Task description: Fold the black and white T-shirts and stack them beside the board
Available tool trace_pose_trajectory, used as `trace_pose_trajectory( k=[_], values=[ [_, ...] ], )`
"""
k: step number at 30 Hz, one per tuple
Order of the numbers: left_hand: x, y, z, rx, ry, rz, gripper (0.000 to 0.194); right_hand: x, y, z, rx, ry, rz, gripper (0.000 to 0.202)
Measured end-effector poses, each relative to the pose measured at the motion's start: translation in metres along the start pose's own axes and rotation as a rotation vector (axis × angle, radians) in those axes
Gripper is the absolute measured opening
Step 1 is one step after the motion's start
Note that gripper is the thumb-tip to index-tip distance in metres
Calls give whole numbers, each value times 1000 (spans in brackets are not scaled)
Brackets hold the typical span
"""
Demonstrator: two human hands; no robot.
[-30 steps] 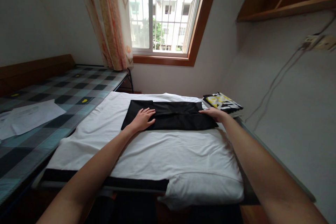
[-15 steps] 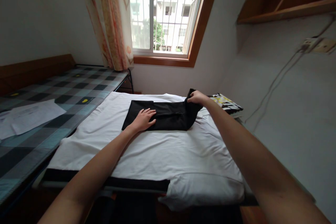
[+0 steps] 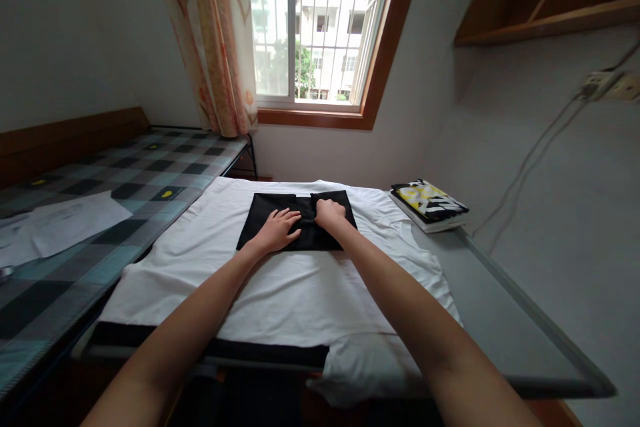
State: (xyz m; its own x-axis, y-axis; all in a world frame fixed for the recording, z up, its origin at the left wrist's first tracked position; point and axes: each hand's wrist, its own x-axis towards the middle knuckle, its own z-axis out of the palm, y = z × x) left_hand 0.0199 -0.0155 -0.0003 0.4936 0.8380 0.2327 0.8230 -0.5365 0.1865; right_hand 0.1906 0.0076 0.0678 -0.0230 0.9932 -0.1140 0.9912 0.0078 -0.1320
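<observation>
A black cloth [image 3: 313, 238], its two ends folded in toward the middle, lies on a spread white T-shirt [image 3: 280, 293]. My left hand [image 3: 277, 229] rests flat on the left folded part, fingers spread. My right hand [image 3: 330, 212] is closed on the edge of the right flap, near the middle of the cloth. A narrow gap separates the two folded ends. The fingertips of my right hand are mostly hidden behind the hand.
The shirt covers a grey table [image 3: 505, 320]. At the table's back right lies a book [image 3: 430, 203] with a patterned cover. On the left, papers [image 3: 70, 223] lie on a checked bed [image 3: 125, 213]. A window [image 3: 320, 33] and curtain [image 3: 215, 40] are behind; a wall shelf [image 3: 550, 23] hangs upper right.
My right hand has carried the right end of the black cloth leftward and laid it over toward the middle. My left hand stays on the left part.
</observation>
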Motion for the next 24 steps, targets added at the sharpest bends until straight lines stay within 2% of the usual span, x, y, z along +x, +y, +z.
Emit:
trace_pose_trajectory(
  k=[6,13,18,21,24],
  values=[
    [0,-1,2,3,6,-3,48,5,-11,-9,-16,1,-19,34],
    [0,-1,2,13,11,6,48,3,-27,4,18,19,-45,33],
    [0,0,1,21,9,3,48,2,-10,4,75,45,-83,48],
    [0,1,0,24,-1,-8,48,1,7,6,95,187,-153,50],
    [0,1,0,27,0,-3,48,-1,19,22,47,289,-265,54]
  ],
)
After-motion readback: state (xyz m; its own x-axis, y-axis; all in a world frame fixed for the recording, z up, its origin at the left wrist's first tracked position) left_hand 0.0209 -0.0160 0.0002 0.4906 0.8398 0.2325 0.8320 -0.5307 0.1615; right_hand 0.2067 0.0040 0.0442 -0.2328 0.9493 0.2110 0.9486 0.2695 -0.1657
